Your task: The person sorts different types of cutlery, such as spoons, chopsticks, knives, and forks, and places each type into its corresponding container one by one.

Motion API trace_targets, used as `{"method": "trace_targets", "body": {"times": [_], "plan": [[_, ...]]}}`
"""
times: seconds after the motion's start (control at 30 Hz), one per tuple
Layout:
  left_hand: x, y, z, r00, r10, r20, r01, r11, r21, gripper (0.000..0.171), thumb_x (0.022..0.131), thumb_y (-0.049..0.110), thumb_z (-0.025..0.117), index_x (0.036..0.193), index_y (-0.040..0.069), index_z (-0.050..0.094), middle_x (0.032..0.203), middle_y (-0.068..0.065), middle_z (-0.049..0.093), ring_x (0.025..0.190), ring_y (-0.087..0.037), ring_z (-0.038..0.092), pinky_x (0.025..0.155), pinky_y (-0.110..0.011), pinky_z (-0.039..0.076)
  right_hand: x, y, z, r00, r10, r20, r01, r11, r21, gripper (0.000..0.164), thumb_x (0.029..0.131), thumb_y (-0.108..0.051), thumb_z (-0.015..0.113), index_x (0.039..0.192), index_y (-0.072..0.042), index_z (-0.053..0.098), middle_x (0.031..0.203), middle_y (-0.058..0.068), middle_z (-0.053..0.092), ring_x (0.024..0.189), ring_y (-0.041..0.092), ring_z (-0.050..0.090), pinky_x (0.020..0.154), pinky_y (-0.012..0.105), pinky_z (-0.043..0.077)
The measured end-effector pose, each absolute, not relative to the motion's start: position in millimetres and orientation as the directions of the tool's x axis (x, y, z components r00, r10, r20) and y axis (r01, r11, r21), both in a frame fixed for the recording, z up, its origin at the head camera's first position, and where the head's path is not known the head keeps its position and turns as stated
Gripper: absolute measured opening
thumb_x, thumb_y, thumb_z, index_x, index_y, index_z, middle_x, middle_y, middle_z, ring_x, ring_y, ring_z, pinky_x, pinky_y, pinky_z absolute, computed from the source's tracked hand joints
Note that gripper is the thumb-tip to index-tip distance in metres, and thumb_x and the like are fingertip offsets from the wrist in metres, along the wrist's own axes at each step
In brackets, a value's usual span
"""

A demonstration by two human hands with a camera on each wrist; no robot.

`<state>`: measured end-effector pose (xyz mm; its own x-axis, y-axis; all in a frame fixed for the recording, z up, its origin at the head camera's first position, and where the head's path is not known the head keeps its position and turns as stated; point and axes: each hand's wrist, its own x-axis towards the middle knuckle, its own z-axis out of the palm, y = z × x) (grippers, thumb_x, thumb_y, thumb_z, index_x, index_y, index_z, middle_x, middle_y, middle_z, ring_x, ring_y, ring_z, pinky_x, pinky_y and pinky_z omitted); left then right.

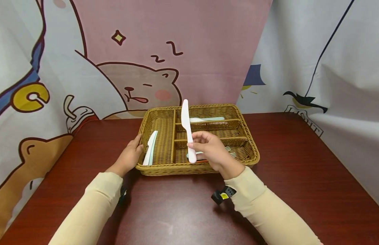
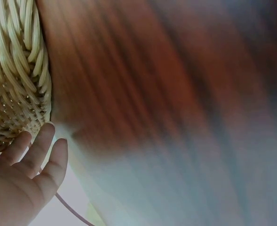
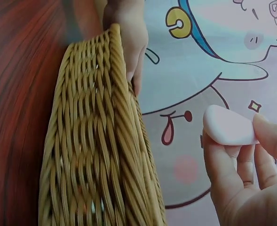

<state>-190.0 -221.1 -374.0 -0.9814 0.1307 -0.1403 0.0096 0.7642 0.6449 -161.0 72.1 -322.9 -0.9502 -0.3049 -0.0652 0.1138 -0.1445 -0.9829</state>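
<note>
My right hand (image 1: pixel 215 153) pinches a white plastic knife (image 1: pixel 185 117) by its handle, blade up, above the wicker cutlery basket (image 1: pixel 253 153). In the right wrist view the knife's rounded handle end (image 3: pixel 227 126) shows between thumb and fingers. At the basket's left rim rests my left hand (image 1: pixel 128 156); in the left wrist view its fingers (image 2: pixel 44 141) lie extended and slightly spread along the outer wall. Inside the long left compartment lie a white knife (image 1: pixel 149 148) and a pale green knife (image 1: pixel 153 153), side by side.
Dividers (image 1: pixel 173 136) split the basket into a left compartment and three on the right. Pale green and white cutlery (image 1: pixel 212 119) lies in the back right one. More cutlery, with fork tines (image 1: pixel 230 153), lies in the front right one, partly behind my hand. A cartoon-print curtain (image 1: pixel 207 41) hangs behind the table (image 1: pixel 299 163).
</note>
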Motion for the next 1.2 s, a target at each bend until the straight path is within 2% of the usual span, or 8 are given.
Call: {"method": "trace_targets", "body": {"times": [0.1,0.27,0.6,1.2], "plan": [[-190,-221,-374,-0.982,0.128,-0.139,0.008,0.765,0.644,0.058,0.107,0.022,0.028,0.156,0.006,0.001,0.157,-0.028,0.007,0.144,-0.043,0.012,0.113,-0.059,0.015,-165,62,-323,-0.950,-0.297,-0.095,0.149,-0.166,-0.975,0.024,0.089,0.004,0.061,0.113,0.004,0.055,0.089,0.003,0.055,0.076,0.014,0.058,0.062,0.032,0.056],[-191,-222,-375,-0.983,0.131,-0.131,0.017,0.767,0.642,0.058,0.107,0.022,0.028,0.156,0.005,0.002,0.157,-0.028,0.008,0.143,-0.044,0.012,0.113,-0.059,0.015,-171,45,-323,-0.946,-0.283,-0.159,0.219,-0.194,-0.956,0.028,0.091,0.002,0.061,0.118,0.002,0.054,0.091,0.003,0.059,0.074,0.013,0.060,0.059,0.029,0.053],[-193,-222,-376,-0.982,0.129,-0.134,0.014,0.769,0.639,0.058,0.106,0.022,0.027,0.156,0.006,0.002,0.157,-0.028,0.007,0.144,-0.044,0.010,0.113,-0.059,0.014,-182,13,-323,-0.938,-0.250,-0.241,0.304,-0.258,-0.917,0.026,0.092,0.002,0.060,0.117,-0.002,0.056,0.091,0.004,0.063,0.077,0.015,0.063,0.063,0.033,0.055],[-192,-221,-378,-0.989,0.123,-0.087,0.042,0.779,0.626,0.058,0.105,0.020,0.029,0.155,0.002,0.006,0.154,-0.030,0.017,0.141,-0.044,0.020,0.113,-0.057,0.019,-186,-36,-338,-0.918,-0.216,-0.332,0.385,-0.289,-0.877,0.024,0.091,0.000,0.063,0.114,-0.005,0.058,0.095,0.010,0.067,0.074,0.015,0.064,0.066,0.036,0.058]]}}
